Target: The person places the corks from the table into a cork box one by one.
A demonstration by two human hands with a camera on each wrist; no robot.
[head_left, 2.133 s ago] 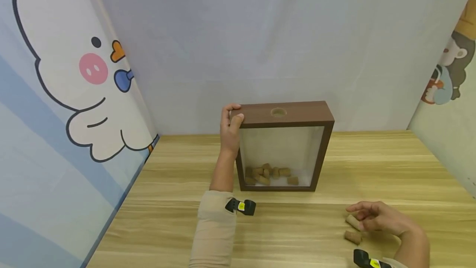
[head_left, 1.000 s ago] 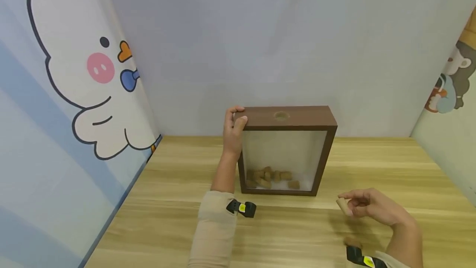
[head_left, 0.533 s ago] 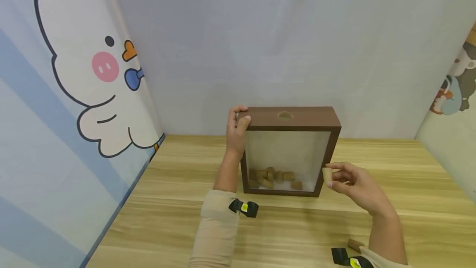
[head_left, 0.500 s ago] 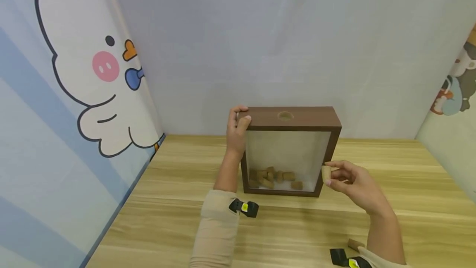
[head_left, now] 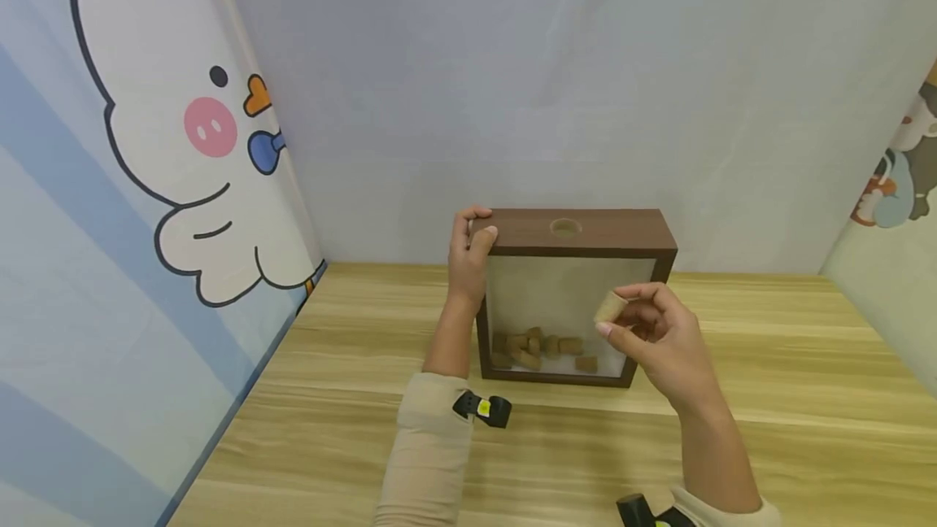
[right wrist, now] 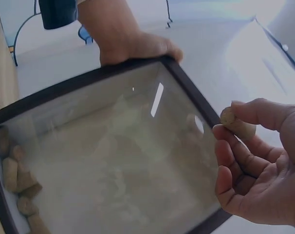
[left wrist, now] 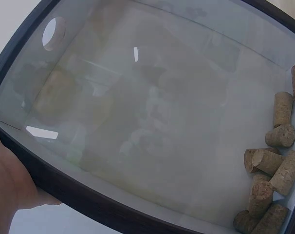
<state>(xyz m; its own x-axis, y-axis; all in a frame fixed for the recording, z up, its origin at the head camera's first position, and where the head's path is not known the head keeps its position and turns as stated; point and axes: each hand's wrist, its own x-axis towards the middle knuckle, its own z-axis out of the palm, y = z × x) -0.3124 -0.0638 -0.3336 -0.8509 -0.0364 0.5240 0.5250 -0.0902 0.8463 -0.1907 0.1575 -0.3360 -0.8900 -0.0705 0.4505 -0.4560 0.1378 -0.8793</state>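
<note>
A dark brown shadow box (head_left: 622,228) with a clear front stands upright on the table. Its top panel has a round hole (head_left: 566,227). My left hand (head_left: 468,263) grips the box's upper left corner, thumb on the top panel. Between thumb and fingertips, my right hand (head_left: 662,340) pinches a wine cork (head_left: 611,307), held up before the right part of the clear front. In the right wrist view that cork (right wrist: 242,129) appears near the box's edge by the hole. Several corks (left wrist: 284,170) lie heaped at the bottom of the box, mostly towards its left.
The wood-grain table (head_left: 351,348) reaches back to a pale cloth wall (head_left: 410,104). A printed cartoon curtain (head_left: 124,267) hangs at the left, another (head_left: 886,283) at the right. Each forearm wears a black wrist camera (head_left: 483,408).
My right hand has picked up a cork from the table and carried it up and left to the box. The other loose cork on the table no longer shows. My left hand keeps its grip.
</note>
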